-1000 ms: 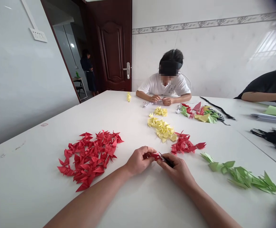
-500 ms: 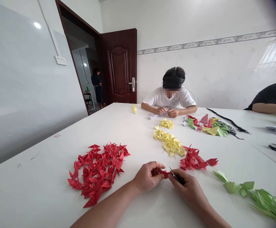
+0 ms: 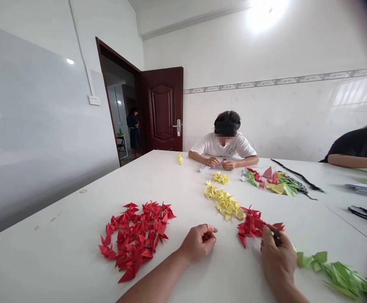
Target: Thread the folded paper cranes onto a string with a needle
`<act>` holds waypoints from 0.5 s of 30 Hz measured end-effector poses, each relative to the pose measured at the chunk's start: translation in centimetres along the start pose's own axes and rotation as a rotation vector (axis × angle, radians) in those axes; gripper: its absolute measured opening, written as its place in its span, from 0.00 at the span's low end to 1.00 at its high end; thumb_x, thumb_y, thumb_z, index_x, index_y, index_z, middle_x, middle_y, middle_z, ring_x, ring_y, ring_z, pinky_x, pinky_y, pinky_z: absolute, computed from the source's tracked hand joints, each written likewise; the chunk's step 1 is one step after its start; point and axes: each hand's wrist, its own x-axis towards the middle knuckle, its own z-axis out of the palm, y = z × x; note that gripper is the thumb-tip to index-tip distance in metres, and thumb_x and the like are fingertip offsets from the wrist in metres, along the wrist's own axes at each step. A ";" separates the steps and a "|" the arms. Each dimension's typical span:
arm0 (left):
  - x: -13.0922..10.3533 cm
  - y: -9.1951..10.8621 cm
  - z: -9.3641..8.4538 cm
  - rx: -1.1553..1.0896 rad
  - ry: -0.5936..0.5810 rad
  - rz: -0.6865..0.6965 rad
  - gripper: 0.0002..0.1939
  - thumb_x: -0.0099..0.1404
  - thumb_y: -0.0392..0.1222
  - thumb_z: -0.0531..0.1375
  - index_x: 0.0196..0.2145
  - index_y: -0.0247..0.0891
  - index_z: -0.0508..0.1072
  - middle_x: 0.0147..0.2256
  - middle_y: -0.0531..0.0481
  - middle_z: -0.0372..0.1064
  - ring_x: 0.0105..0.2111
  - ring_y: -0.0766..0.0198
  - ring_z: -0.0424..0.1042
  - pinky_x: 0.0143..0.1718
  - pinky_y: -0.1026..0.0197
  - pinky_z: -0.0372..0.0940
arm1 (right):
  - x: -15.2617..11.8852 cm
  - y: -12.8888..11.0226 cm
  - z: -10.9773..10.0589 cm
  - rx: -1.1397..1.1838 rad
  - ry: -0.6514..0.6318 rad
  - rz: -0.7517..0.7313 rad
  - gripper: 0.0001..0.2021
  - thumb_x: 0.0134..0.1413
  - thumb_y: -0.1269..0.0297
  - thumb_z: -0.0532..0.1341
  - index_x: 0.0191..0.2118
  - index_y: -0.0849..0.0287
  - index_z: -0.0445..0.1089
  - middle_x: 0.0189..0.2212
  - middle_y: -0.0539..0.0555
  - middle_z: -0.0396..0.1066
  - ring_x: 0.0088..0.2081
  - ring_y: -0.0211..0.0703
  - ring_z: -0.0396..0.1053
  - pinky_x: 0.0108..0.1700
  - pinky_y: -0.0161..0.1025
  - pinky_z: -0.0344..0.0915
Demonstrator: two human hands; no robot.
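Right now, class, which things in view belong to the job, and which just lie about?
Likely in use: dark tool in the right hand; small red paper pile by it; large red paper pile.
Likely lying about: black strap; paper stack.

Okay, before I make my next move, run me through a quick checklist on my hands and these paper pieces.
1. Right hand holding the dark tool: ok, it sits between the fingers.
2. Tool tip plainly visible: not ok, it cannot be made out against the red paper.
3. Left hand free of paper: cannot tell, its fingers are curled, though no paper shows.
4. Large red pile apart from the left hand: ok, bare table shows between them.
5. Right fingertips touching the small red cluster: cannot tell, they overlap in view.
6. Yellow pieces clear of both hands: ok.
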 end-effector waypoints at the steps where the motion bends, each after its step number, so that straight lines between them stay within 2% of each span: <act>1: -0.1 -0.1 0.1 0.028 0.014 0.014 0.15 0.55 0.37 0.55 0.41 0.32 0.70 0.26 0.50 0.64 0.25 0.70 0.62 0.30 0.64 0.60 | 0.0 0.0 0.0 0.023 0.018 0.024 0.21 0.44 0.52 0.57 0.40 0.62 0.69 0.17 0.48 0.62 0.19 0.38 0.59 0.24 0.36 0.57; 4: -0.3 -0.1 0.2 0.110 0.075 0.055 0.14 0.55 0.37 0.55 0.39 0.31 0.71 0.25 0.50 0.65 0.24 0.69 0.62 0.29 0.65 0.60 | -0.3 -0.2 -0.2 0.043 0.056 0.051 0.23 0.43 0.53 0.57 0.44 0.63 0.66 0.18 0.47 0.61 0.19 0.38 0.58 0.24 0.36 0.57; 8: -0.6 -0.1 0.1 0.193 0.185 0.102 0.12 0.55 0.36 0.54 0.37 0.32 0.72 0.26 0.49 0.68 0.25 0.68 0.65 0.28 0.65 0.62 | -0.7 -0.5 -0.5 0.012 0.085 -0.027 0.21 0.43 0.55 0.56 0.42 0.64 0.68 0.20 0.50 0.63 0.23 0.41 0.60 0.28 0.38 0.59; 11: -1.2 -0.1 -0.2 0.252 0.289 0.131 0.10 0.56 0.35 0.53 0.34 0.33 0.72 0.31 0.47 0.71 0.29 0.66 0.69 0.32 0.64 0.65 | -1.2 -0.6 -0.6 -0.034 0.063 -0.120 0.21 0.44 0.56 0.55 0.42 0.66 0.69 0.25 0.55 0.66 0.28 0.45 0.63 0.33 0.41 0.59; 15: -2.5 -0.3 -0.6 0.283 0.367 0.121 0.09 0.56 0.33 0.52 0.33 0.34 0.71 0.34 0.46 0.72 0.33 0.65 0.70 0.37 0.62 0.65 | -2.3 -0.7 -0.9 -0.076 -0.014 -0.186 0.20 0.43 0.55 0.55 0.39 0.64 0.70 0.26 0.55 0.67 0.29 0.45 0.63 0.35 0.40 0.58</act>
